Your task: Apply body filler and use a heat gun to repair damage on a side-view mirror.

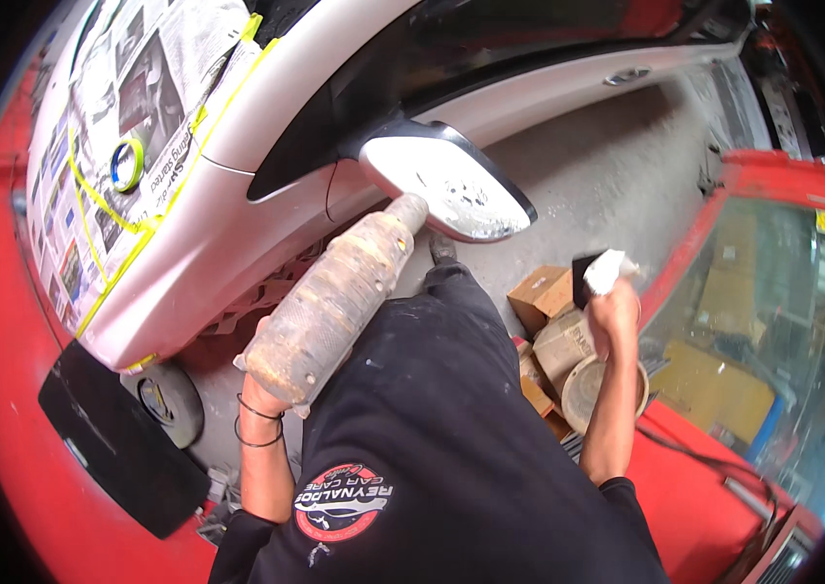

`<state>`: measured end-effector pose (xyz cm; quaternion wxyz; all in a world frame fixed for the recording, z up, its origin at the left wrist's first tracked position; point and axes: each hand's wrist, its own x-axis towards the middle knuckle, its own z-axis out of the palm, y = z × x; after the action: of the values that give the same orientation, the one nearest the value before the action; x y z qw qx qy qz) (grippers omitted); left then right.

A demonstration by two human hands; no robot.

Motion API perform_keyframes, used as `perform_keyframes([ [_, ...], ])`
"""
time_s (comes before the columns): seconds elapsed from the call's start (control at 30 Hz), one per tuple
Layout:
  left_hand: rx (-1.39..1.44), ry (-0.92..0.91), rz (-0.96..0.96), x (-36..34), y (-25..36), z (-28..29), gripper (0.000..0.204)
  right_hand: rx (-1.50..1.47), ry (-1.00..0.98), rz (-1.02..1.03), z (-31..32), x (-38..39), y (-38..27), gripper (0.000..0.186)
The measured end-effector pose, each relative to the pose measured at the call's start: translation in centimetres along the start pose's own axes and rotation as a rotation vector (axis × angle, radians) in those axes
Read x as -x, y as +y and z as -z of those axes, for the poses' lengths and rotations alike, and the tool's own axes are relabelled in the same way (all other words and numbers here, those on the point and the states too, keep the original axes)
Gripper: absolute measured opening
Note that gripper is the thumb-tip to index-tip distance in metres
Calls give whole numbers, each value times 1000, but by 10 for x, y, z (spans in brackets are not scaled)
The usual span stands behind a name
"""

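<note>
My left hand (260,396), mostly hidden underneath, is closed around the wide end of a worn, stained cylinder (334,297) with a narrow neck. Its exact kind is unclear. The neck points up and right and overlaps the lower edge of the silver car's side mirror (446,185) in view; whether they touch I cannot tell. Held out to the right, my right hand (615,316) is closed on a crumpled white piece (609,272), perhaps cloth or paper. A dark flat piece (583,280) shows beside it; I cannot tell whether that is held too.
Newspaper (145,92) edged with yellow tape covers the car's front, with a tape roll (127,164) on it. A black panel (120,438) and a wheel (167,404) are lower left. Cardboard boxes (541,295), a round tub (603,394) and a red-framed glass panel (772,311) stand right.
</note>
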<state>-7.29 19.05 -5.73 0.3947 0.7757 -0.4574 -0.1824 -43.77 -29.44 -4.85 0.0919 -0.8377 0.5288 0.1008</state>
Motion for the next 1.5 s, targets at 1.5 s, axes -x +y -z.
perform_keyframes([
  [1.5, 251, 594, 880, -66, 296, -147, 38, -494, -455, 602, 12, -189, -58, 32],
])
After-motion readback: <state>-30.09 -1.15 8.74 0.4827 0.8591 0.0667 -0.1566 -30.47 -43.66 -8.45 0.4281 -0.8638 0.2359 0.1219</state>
